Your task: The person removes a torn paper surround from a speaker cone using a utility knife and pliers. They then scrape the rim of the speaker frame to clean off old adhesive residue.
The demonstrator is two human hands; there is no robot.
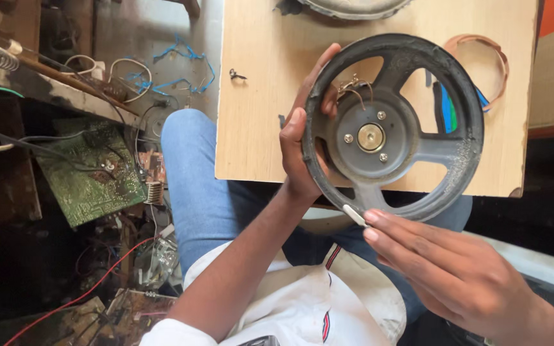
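Got my left hand (pixel 301 150) with fingers curled tight round the rim of the grey spoked wheel (pixel 392 127), held up over the wooden worktop (pixel 258 109). Right hand (pixel 456 272) fingers pinched together on a small white stick (pixel 354 215) touching the lower rim, palm angled in from below.

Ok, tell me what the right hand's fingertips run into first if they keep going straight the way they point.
The right hand points up-left; its fingertips already sit at the small white piece against the lower rim of the grey spoked wheel. That piece and rim come first, though depth is uncertain.
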